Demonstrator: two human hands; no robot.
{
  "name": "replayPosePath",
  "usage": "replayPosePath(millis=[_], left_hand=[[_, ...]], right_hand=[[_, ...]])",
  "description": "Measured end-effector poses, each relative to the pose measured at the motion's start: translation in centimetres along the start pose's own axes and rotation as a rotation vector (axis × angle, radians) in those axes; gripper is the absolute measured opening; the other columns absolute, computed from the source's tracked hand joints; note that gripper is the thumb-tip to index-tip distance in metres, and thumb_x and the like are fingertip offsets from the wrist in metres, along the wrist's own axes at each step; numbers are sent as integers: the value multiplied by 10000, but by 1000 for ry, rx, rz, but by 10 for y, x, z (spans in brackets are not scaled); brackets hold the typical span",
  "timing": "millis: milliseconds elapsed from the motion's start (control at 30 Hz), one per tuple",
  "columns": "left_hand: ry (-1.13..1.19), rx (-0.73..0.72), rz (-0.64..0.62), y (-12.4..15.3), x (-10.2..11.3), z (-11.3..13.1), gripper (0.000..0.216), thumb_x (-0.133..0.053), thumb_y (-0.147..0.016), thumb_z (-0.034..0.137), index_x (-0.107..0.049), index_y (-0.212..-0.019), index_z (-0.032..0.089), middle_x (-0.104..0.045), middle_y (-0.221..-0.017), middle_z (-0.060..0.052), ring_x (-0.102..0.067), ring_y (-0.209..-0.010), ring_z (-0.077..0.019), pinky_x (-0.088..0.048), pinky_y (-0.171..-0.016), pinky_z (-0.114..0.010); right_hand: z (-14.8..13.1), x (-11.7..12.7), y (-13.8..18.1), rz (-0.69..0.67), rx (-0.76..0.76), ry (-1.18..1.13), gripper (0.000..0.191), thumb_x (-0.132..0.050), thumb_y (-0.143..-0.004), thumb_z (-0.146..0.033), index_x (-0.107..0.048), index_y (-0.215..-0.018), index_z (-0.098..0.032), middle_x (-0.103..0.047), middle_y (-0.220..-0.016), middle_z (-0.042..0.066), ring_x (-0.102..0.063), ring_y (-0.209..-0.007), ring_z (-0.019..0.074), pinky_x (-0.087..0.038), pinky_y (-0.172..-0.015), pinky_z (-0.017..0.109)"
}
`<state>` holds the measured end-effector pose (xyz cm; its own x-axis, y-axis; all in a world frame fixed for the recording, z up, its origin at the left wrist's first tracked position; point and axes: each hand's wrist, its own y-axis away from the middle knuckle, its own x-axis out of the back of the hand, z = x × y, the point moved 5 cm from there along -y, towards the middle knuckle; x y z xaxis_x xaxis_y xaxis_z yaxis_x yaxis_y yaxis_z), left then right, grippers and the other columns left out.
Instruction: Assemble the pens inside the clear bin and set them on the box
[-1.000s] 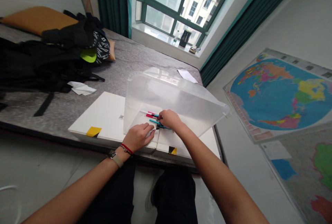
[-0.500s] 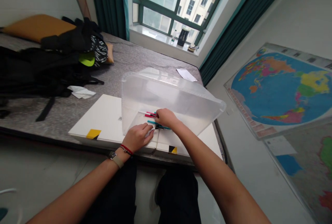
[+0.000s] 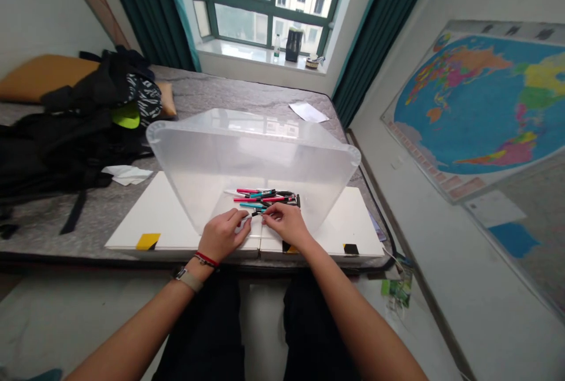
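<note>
A clear plastic bin (image 3: 247, 157) lies tipped on its side on white boards (image 3: 145, 222), its mouth toward me. Several pink, teal and black pens (image 3: 265, 197) lie inside on its lower wall. My left hand (image 3: 223, 234) rests at the bin's mouth with fingers pinched on a small dark-tipped pen (image 3: 255, 213). My right hand (image 3: 286, 223) sits just to the right, its fingers closed on the same pen's other end. A red cord and a watch are on my left wrist.
The boards lie on a grey mattress (image 3: 212, 95). Black bags and clothes (image 3: 75, 122) are piled at the left, with a crumpled paper (image 3: 121, 174) beside them. A white sheet (image 3: 309, 112) lies near the window. A world map (image 3: 481, 92) hangs on the right wall.
The view has swung left and now faces the bin's mouth squarely. My right hand has drawn back from the pen pile toward my left hand, and both now pinch one pen.
</note>
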<state>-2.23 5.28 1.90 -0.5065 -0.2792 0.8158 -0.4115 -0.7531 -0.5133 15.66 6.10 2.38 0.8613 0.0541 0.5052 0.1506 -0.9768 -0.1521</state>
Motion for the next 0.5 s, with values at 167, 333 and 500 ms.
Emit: replayPosePath(millis=[167, 333, 500], left_hand=[[-15, 5, 2, -1, -2, 0, 177, -530, -905, 314, -622, -1007, 202, -633, -752, -9, -592, -680, -147, -427, -659, -270], [-30, 14, -14, -1, -3, 2, 178, -532, -899, 319, -630, -994, 205, -640, -766, -12, -591, -676, -145, -430, -656, -266], [-27, 0, -42, -2, -4, 4, 187, -528, -899, 327, -629, -1005, 210, -634, -753, -12, -590, -669, -148, -433, -657, -264]], right_hand=[[4, 1, 3, 145, 54, -102, 128, -623, -840, -261, -721, -899, -203, -729, -894, 31, -673, -816, 163, -531, -749, 263], [4, -2, 6, 120, 109, -152, 151, -604, -868, -258, -733, -936, -217, -721, -946, 34, -659, -875, 160, -520, -763, 254], [7, -2, 5, 112, 102, -177, 147, -614, -868, -262, -740, -930, -218, -722, -927, 28, -655, -852, 150, -507, -738, 244]])
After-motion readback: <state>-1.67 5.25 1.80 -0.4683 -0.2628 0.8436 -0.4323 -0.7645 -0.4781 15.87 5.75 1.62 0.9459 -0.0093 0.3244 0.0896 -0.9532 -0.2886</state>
